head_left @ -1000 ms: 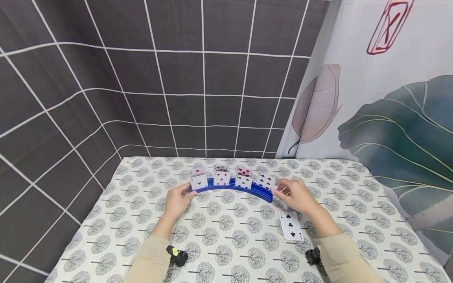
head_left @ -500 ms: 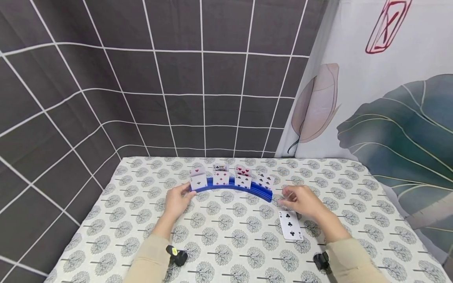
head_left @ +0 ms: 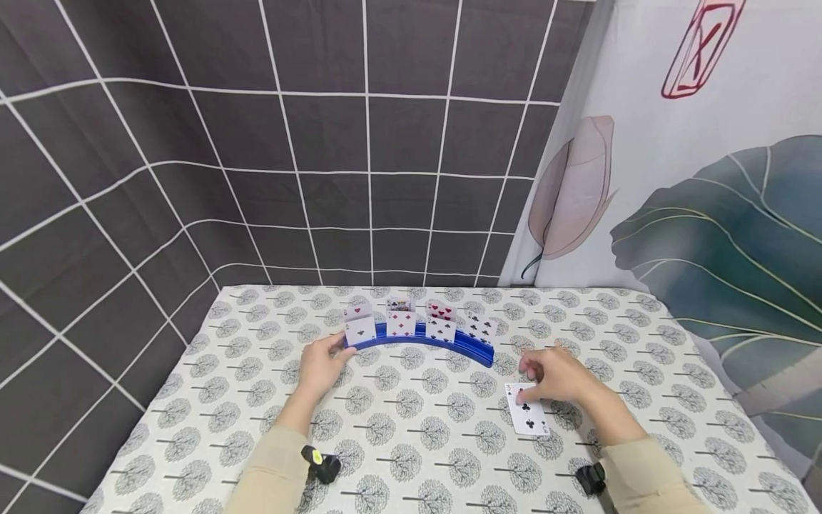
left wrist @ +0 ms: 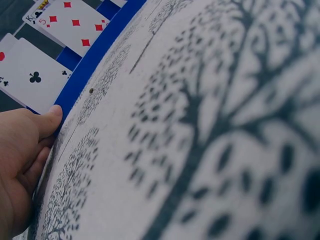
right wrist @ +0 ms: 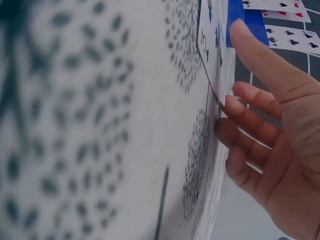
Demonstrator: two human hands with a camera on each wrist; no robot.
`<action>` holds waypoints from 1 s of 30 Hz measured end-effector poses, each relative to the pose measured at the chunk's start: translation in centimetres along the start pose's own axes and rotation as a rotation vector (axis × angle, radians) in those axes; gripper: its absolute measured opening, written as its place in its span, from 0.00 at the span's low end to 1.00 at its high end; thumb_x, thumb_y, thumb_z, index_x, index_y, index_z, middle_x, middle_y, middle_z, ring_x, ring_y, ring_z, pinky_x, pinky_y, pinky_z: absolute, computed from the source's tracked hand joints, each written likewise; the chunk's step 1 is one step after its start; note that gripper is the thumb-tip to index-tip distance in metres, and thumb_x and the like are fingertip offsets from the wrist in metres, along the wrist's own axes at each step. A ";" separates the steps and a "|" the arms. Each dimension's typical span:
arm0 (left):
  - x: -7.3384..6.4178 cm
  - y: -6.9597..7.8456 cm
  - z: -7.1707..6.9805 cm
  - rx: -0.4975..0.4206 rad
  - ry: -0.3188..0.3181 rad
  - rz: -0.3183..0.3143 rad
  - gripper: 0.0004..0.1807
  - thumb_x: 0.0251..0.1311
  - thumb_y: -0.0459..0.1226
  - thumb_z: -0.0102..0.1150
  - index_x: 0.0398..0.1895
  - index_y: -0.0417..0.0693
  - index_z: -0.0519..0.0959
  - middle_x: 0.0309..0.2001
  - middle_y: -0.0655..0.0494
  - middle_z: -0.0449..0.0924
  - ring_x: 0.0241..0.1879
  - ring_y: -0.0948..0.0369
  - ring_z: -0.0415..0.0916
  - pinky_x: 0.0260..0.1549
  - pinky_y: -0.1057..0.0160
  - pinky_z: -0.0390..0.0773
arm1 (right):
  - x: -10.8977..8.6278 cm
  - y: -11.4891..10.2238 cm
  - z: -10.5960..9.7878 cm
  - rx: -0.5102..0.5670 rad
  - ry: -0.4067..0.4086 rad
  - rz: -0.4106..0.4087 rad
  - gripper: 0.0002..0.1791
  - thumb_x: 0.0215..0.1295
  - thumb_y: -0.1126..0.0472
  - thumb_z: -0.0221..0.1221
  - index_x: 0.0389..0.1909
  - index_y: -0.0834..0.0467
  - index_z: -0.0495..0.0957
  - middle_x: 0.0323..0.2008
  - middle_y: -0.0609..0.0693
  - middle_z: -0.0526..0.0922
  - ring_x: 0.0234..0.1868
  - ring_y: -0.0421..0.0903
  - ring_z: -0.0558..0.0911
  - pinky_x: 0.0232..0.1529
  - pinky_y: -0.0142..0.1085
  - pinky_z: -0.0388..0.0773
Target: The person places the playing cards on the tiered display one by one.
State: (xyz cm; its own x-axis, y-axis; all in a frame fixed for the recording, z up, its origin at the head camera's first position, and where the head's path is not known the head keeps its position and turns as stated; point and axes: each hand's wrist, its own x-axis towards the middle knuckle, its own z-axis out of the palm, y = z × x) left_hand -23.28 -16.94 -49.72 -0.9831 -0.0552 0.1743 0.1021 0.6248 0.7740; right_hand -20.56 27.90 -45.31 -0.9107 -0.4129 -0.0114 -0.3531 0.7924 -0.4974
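Note:
My left hand (head_left: 323, 365) grips the left end of a curved blue card holder (head_left: 477, 349), thumb on its front edge. Playing cards stand in it in two rows: an ace of clubs (left wrist: 34, 75) with a red heart card behind, a five of diamonds (left wrist: 75, 22) before a king of clubs, a spades card (head_left: 441, 330) before a hearts card (head_left: 442, 311), and a clubs card (head_left: 483, 327) at the right. On the table a three of clubs (head_left: 529, 421) lies face up. Over its upper edge is my right hand (head_left: 560, 375), fingers loosely bent and thumb apart from them.
A cloth with a tree print (head_left: 417, 457) covers the table. Behind it hangs a dark curtain (head_left: 327, 200) with white grid lines, and a pale curtain with leaf patterns (head_left: 738, 235) is at the right.
My right hand has moved away from the clubs card at the holder's right end, down and right to the three of clubs. The left hand stays on the holder.

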 end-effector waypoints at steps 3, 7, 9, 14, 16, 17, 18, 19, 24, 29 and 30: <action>0.0 0.0 0.0 -0.002 0.002 -0.003 0.27 0.61 0.39 0.70 0.62 0.38 0.78 0.52 0.41 0.85 0.56 0.43 0.81 0.67 0.39 0.70 | -0.2 0.3 0.0 0.012 -0.044 0.027 0.29 0.31 0.45 0.82 0.36 0.52 0.81 0.26 0.42 0.75 0.27 0.40 0.71 0.32 0.32 0.73; -0.1 0.1 -0.1 -0.009 0.005 0.001 0.27 0.61 0.39 0.70 0.62 0.37 0.78 0.52 0.41 0.84 0.56 0.43 0.81 0.67 0.39 0.70 | -0.4 0.5 0.0 0.025 -0.084 0.059 0.30 0.29 0.50 0.83 0.38 0.51 0.81 0.27 0.42 0.75 0.29 0.42 0.71 0.40 0.40 0.75; -0.1 0.2 -0.1 -0.007 0.007 0.001 0.27 0.61 0.38 0.70 0.62 0.37 0.78 0.52 0.41 0.84 0.55 0.43 0.81 0.66 0.39 0.71 | -0.4 0.5 0.0 0.022 -0.090 0.068 0.30 0.28 0.51 0.83 0.37 0.50 0.81 0.26 0.42 0.75 0.28 0.41 0.71 0.44 0.44 0.74; -0.1 0.2 -0.1 -0.002 0.002 -0.005 0.28 0.61 0.39 0.71 0.62 0.37 0.78 0.52 0.41 0.84 0.55 0.43 0.81 0.66 0.39 0.72 | -0.6 0.4 -0.2 0.061 -0.105 0.057 0.27 0.31 0.54 0.83 0.36 0.52 0.81 0.25 0.45 0.73 0.27 0.42 0.70 0.36 0.37 0.73; -0.1 0.1 -0.1 -0.003 -0.001 -0.004 0.27 0.61 0.39 0.70 0.62 0.37 0.77 0.52 0.41 0.84 0.55 0.43 0.81 0.66 0.39 0.71 | -0.7 0.4 -0.1 0.080 -0.105 0.053 0.25 0.33 0.56 0.82 0.34 0.53 0.81 0.24 0.46 0.73 0.27 0.42 0.69 0.30 0.33 0.73; -0.1 0.1 -0.1 -0.002 -0.001 -0.003 0.27 0.61 0.39 0.70 0.62 0.37 0.77 0.52 0.41 0.84 0.55 0.43 0.81 0.66 0.38 0.71 | -0.7 0.4 -0.1 0.081 -0.101 0.052 0.24 0.34 0.56 0.82 0.32 0.54 0.80 0.24 0.45 0.72 0.27 0.42 0.69 0.28 0.32 0.72; -0.1 0.1 -0.1 -0.003 -0.001 -0.002 0.27 0.61 0.39 0.70 0.62 0.37 0.78 0.52 0.41 0.84 0.55 0.43 0.81 0.66 0.38 0.71 | -0.6 0.4 -0.1 0.075 -0.092 0.053 0.22 0.34 0.57 0.82 0.30 0.53 0.80 0.23 0.45 0.72 0.27 0.42 0.69 0.28 0.32 0.72; -0.1 0.1 -0.1 -0.002 -0.001 -0.001 0.27 0.61 0.39 0.70 0.62 0.37 0.78 0.52 0.41 0.85 0.55 0.43 0.81 0.66 0.38 0.70 | -0.6 0.4 -0.2 0.065 -0.081 0.053 0.21 0.35 0.57 0.81 0.29 0.53 0.79 0.23 0.44 0.72 0.27 0.42 0.69 0.28 0.32 0.71; -0.1 0.1 0.0 -0.006 0.006 -0.003 0.27 0.61 0.39 0.70 0.61 0.38 0.78 0.51 0.41 0.85 0.54 0.43 0.82 0.66 0.38 0.71 | -0.5 0.3 -0.2 0.048 -0.005 0.059 0.17 0.45 0.59 0.78 0.29 0.53 0.78 0.24 0.43 0.75 0.27 0.42 0.72 0.28 0.33 0.74; -0.2 0.2 0.0 -0.006 0.014 -0.008 0.27 0.60 0.38 0.71 0.61 0.38 0.78 0.50 0.42 0.85 0.53 0.43 0.82 0.65 0.37 0.71 | -0.3 0.1 -0.2 0.083 0.099 0.051 0.09 0.59 0.64 0.71 0.35 0.55 0.79 0.22 0.43 0.76 0.24 0.41 0.72 0.23 0.31 0.74; -0.2 0.2 0.0 -0.008 0.014 -0.008 0.27 0.60 0.38 0.71 0.61 0.38 0.78 0.50 0.42 0.86 0.53 0.43 0.82 0.65 0.37 0.71 | -0.3 0.1 -0.2 0.073 0.129 0.041 0.07 0.61 0.64 0.69 0.36 0.55 0.80 0.21 0.43 0.75 0.23 0.40 0.72 0.22 0.31 0.74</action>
State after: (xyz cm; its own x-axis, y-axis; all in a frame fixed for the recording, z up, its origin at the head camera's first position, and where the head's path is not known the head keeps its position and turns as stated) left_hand -23.02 -16.75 -49.59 -0.9817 -0.0715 0.1766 0.0953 0.6181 0.7803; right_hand -20.39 28.19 -45.18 -0.9456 -0.3163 0.0759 -0.3028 0.7709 -0.5604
